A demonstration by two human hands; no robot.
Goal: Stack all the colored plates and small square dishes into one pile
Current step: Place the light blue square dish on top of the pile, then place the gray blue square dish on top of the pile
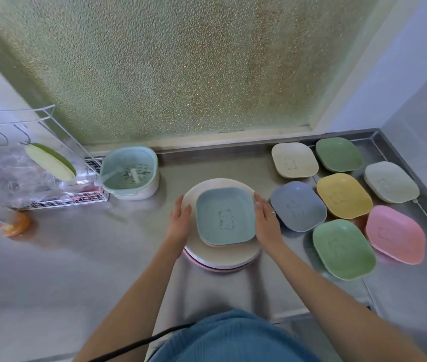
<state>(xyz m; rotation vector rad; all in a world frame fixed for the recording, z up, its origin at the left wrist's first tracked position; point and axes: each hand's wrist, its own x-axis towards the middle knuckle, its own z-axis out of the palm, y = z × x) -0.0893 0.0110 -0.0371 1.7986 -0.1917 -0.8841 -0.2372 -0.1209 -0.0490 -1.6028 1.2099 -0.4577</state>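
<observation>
A pile of round plates, cream on top and pink below, sits mid-counter. A teal square dish with a bear drawing lies on the pile, over another dish whose pinkish edge shows. My left hand rests with straight fingers against the pile's left side. My right hand does the same on the right, touching the teal dish's edge. To the right lie several loose square dishes: cream, dark green, blue-grey, yellow, pale grey, light green, pink.
A teal strainer basket in a white bowl stands at the back left. Beside it a white wire rack holds a sponge and plastic. An orange object lies far left. A frosted window backs the steel counter.
</observation>
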